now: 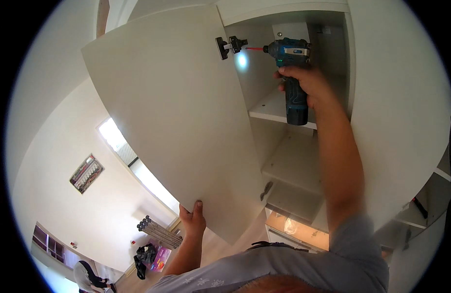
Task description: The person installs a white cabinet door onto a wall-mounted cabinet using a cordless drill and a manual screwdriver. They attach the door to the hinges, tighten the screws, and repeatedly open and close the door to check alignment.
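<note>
My right hand (303, 80) is wrapped round the grip of a blue and black cordless drill driver (291, 51), raised inside the upper part of a white cabinet. Its red-shafted bit (255, 49) points left at the dark upper hinge (237, 44); whether the tip touches a screw I cannot tell. The driver's lamp throws a bright spot just below the hinge. With my left hand (192, 219) I grip the lower outer edge of the open white cabinet door (162, 112), thumb on its near face. Lower down, another hinge (266, 190) shows by the door's edge.
White shelves (279, 116) divide the cabinet interior. Another white panel (396, 112) stands on the right. At lower left, a bundle of grey poles (159, 232) and a black bag (145, 256) are by the wall. Another person (89, 276) bends at the far lower left.
</note>
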Available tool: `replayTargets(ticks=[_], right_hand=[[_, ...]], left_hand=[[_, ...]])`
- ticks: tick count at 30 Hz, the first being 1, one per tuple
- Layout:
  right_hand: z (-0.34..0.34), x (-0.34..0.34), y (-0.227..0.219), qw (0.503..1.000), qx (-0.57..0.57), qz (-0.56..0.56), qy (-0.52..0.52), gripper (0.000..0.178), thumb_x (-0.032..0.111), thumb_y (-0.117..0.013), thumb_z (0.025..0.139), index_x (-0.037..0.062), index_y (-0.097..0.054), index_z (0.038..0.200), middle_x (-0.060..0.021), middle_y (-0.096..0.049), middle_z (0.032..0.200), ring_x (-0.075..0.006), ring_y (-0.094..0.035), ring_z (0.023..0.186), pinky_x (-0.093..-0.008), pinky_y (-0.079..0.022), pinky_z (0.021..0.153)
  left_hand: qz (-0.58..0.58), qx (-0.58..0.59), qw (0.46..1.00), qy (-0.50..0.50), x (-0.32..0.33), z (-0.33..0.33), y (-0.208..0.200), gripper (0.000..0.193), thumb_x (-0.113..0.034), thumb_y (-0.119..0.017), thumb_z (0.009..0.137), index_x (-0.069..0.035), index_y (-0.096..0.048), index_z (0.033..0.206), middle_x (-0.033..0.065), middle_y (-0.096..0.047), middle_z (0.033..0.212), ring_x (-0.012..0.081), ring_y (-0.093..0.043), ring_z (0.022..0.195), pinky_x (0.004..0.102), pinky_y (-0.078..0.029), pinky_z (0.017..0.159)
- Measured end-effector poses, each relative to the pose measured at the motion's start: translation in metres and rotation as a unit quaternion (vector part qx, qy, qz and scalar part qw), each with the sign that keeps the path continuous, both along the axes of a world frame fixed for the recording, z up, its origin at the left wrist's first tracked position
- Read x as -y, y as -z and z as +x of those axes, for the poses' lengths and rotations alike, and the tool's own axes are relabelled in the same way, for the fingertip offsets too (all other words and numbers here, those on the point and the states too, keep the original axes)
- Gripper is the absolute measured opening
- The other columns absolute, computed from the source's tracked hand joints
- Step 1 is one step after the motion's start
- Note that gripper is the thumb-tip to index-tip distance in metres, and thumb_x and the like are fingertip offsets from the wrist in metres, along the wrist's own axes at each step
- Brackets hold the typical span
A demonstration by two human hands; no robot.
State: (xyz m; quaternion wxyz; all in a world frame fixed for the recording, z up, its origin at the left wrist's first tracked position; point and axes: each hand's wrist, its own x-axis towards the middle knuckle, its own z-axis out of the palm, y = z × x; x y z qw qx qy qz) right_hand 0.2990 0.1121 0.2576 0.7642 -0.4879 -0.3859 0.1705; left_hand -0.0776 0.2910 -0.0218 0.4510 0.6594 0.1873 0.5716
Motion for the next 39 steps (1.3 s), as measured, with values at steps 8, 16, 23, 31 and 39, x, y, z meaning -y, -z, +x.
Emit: replayTargets(ticks=[8, 16, 23, 31, 39], right_hand=[[-0.004, -0.004, 0.000, 1.000, 0.000, 0.004, -0.024, 0.034, 0.016, -0.077, 0.085, 0.0048, -0.064, 0.114, -0.0102, -0.074, 0.097, -0.0183, -0.067, 0.066, -0.0331, -0.057, 0.061], [0.001, -0.004, -0.002, 0.999, 0.041, -0.023, 0.016, 0.032, 0.019, -0.079, 0.083, 0.0067, -0.067, 0.110, -0.0087, -0.074, 0.097, -0.0172, -0.067, 0.066, -0.0340, -0.056, 0.061], [0.001, -0.003, -0.004, 0.995, 0.079, -0.043, 0.032, 0.026, 0.020, -0.080, 0.082, 0.0074, -0.068, 0.102, -0.0068, -0.072, 0.089, -0.0173, -0.067, 0.066, -0.0346, -0.055, 0.060], [0.002, -0.009, 0.000, 0.994, 0.095, -0.044, 0.020, 0.032, 0.019, -0.080, 0.083, 0.0058, -0.069, 0.110, -0.0097, -0.075, 0.098, -0.0179, -0.068, 0.070, -0.0347, -0.056, 0.063], [-0.048, 0.016, 0.048, 0.997, -0.055, 0.041, -0.025, 0.046, 0.018, -0.083, 0.080, 0.0085, -0.065, 0.121, -0.0100, -0.075, 0.102, -0.0228, -0.072, 0.080, -0.0394, -0.059, 0.077]], left_hand=[[-0.005, -0.023, 0.999, -0.031, -0.001, -0.001, 0.003, 0.043, -0.012, -0.067, 0.094, 0.002, -0.050, 0.131, 0.0107, -0.062, 0.122, 0.0223, -0.058, 0.114, 0.0378, -0.045, 0.102], [-0.016, -0.017, 0.999, -0.035, 0.004, -0.001, 0.003, 0.038, -0.007, -0.065, 0.095, 0.002, -0.052, 0.129, 0.0105, -0.064, 0.119, 0.0220, -0.060, 0.110, 0.0367, -0.046, 0.100], [0.003, -0.020, 0.999, -0.043, 0.006, -0.001, 0.004, 0.038, -0.011, -0.067, 0.094, 0.001, -0.053, 0.127, 0.0096, -0.064, 0.117, 0.0205, -0.060, 0.108, 0.0357, -0.047, 0.097], [-0.006, -0.021, 0.999, -0.039, 0.005, 0.001, 0.012, 0.033, -0.010, -0.064, 0.095, 0.002, -0.054, 0.124, 0.0090, -0.064, 0.115, 0.0191, -0.059, 0.106, 0.0345, -0.047, 0.096], [-0.011, -0.041, 0.996, -0.076, 0.013, 0.001, 0.003, 0.034, -0.008, -0.063, 0.093, 0.001, -0.054, 0.125, 0.0101, -0.063, 0.116, 0.0202, -0.060, 0.106, 0.0349, -0.047, 0.095]])
